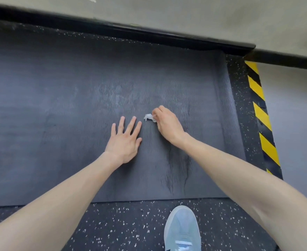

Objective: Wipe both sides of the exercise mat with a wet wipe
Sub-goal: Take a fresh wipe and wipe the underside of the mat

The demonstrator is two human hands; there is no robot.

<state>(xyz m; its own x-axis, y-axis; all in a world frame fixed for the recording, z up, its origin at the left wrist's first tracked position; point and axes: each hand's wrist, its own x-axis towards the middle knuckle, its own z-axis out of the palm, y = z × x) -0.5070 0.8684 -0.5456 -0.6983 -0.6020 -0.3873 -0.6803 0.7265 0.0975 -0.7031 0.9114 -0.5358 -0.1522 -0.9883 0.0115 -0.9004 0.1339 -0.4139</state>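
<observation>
A dark grey ribbed exercise mat [58, 115] lies flat on the speckled floor and fills most of the view. My left hand [124, 140] presses flat on the mat near its middle, fingers spread. Just to its right, my right hand [167, 122] pinches a small crumpled white wet wipe [149, 117] against the mat. Darker wet streaks [178, 169] mark the mat below my right wrist.
Black speckled rubber flooring [123, 225] borders the mat in front and at right. My grey-blue shoe [182, 230] stands near the mat's front edge. A yellow-and-black hazard stripe [261, 115] runs along the right. A black skirting and wall [149, 35] close off the far side.
</observation>
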